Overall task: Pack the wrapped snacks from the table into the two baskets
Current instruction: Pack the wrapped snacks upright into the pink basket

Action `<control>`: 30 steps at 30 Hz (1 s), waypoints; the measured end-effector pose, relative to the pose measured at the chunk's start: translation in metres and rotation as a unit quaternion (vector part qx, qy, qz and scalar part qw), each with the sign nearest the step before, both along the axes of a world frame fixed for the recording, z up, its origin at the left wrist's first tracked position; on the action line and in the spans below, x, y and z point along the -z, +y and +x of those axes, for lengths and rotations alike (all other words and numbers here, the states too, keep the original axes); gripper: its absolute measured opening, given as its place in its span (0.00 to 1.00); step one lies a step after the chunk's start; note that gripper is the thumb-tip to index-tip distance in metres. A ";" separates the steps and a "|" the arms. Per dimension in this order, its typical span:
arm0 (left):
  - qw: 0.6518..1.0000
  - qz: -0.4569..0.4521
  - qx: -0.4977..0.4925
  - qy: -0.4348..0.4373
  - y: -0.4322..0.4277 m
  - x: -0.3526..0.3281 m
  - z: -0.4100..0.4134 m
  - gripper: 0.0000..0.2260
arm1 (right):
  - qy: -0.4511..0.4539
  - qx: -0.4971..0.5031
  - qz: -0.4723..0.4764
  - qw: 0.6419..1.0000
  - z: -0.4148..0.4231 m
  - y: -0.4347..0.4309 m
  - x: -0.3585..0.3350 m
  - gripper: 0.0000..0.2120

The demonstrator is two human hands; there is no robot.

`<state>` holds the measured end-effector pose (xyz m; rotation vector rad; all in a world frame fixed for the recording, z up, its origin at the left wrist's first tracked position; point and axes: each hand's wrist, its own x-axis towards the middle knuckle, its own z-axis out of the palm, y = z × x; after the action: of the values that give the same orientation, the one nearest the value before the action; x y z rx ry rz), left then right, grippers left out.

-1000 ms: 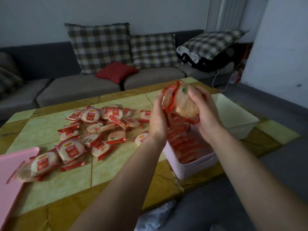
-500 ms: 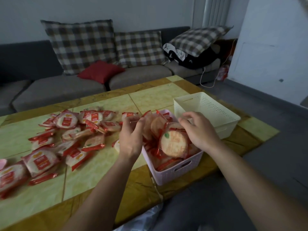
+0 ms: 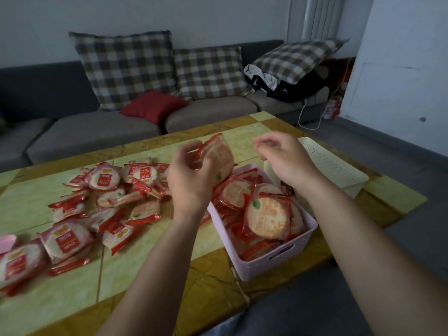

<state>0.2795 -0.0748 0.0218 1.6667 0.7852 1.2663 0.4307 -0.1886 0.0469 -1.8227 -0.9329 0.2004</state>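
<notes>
My left hand [image 3: 191, 175] grips one wrapped snack [image 3: 219, 157], a round cracker in a red-edged clear wrapper, tilted above the far left corner of the pink basket [image 3: 274, 264]. That basket stands at the table's near edge and holds several wrapped snacks [image 3: 266, 218]. My right hand [image 3: 284, 157] hovers above the basket's far side with its fingers loosely curled and nothing in them. Behind it stands the cream basket [image 3: 334, 166]; its inside is mostly hidden. A pile of loose wrapped snacks [image 3: 109, 200] lies on the table to the left.
The green and yellow tiled table [image 3: 145, 270] ends close in front of me. A pink lid [image 3: 7, 240] peeks in at the left edge. Behind the table runs a grey sofa [image 3: 97, 127] with checked cushions and a red cushion [image 3: 154, 106]. Grey floor lies to the right.
Both hands came down to the pink basket with a stack of snacks and left most of them there. Now both hands have risen, the left holding one snack, the right holding none.
</notes>
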 end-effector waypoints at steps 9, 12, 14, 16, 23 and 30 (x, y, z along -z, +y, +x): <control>0.994 -0.002 0.113 -0.004 -0.019 0.005 0.030 0.14 | 0.220 -0.058 -0.050 0.972 -0.004 0.014 -0.009 0.27; 0.985 0.011 0.172 0.007 -0.026 0.006 0.032 0.14 | 0.225 -0.092 -0.009 0.970 -0.001 0.017 -0.007 0.22; 0.979 -0.026 0.198 -0.027 -0.024 0.006 0.032 0.10 | 0.175 -0.072 0.008 0.982 0.007 0.018 0.000 0.13; 0.987 -0.024 0.156 -0.021 -0.015 0.008 0.029 0.06 | 0.156 -0.034 0.019 0.987 0.018 0.020 0.005 0.12; 0.910 0.134 0.117 0.374 0.003 0.028 0.015 0.19 | 0.069 0.009 0.004 0.998 0.043 0.009 0.015 0.18; 0.896 0.172 0.111 0.395 0.011 0.031 0.009 0.15 | 0.036 -0.034 -0.033 0.998 0.049 0.011 0.019 0.16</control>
<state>0.2882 -0.0641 -0.0090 2.5379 0.8169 0.5495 0.4802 -0.1781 0.0278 -1.8338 -0.9480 0.3408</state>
